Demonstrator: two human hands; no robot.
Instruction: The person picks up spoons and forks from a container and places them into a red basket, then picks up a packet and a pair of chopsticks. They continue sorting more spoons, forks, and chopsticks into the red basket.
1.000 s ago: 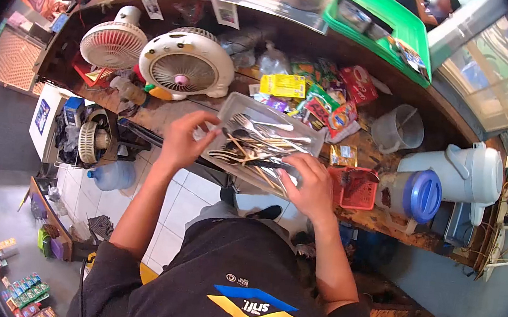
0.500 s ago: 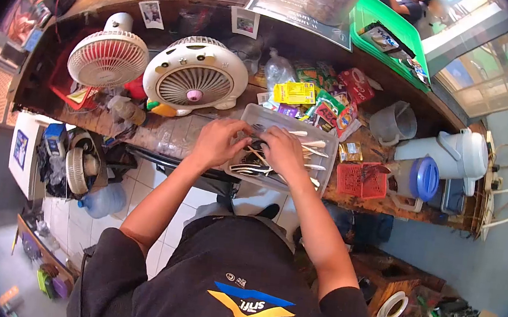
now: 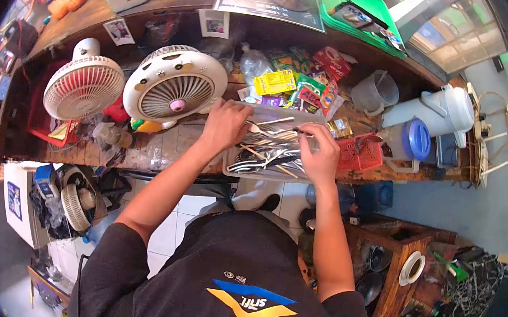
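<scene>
A clear plastic tray (image 3: 317,179) of cutlery lies at the front of the wooden counter in the head view. Spoons, forks and thin sticks are heaped inside it, including black-and-white handled pieces (image 3: 244,162). Over the tray's left side, my left hand (image 3: 226,124) has its fingers closed at one end of a pale spoon (image 3: 260,128). My right hand (image 3: 318,153) is at the tray's right side, thumb and forefinger pinched at a dark-ended piece of cutlery, partly hidden by the fingers.
Two fans, one white (image 3: 85,86) and one with an animal face (image 3: 176,84), stand at left. Snack packets (image 3: 308,93) lie behind the tray. To the right are a red basket (image 3: 360,157), a blue-lidded jug (image 3: 406,141) and a light-blue thermos (image 3: 435,110).
My hands have moved apart, the left to the tray's left side and the right to its right side, uncovering the cutlery between them. The camera view has shifted.
</scene>
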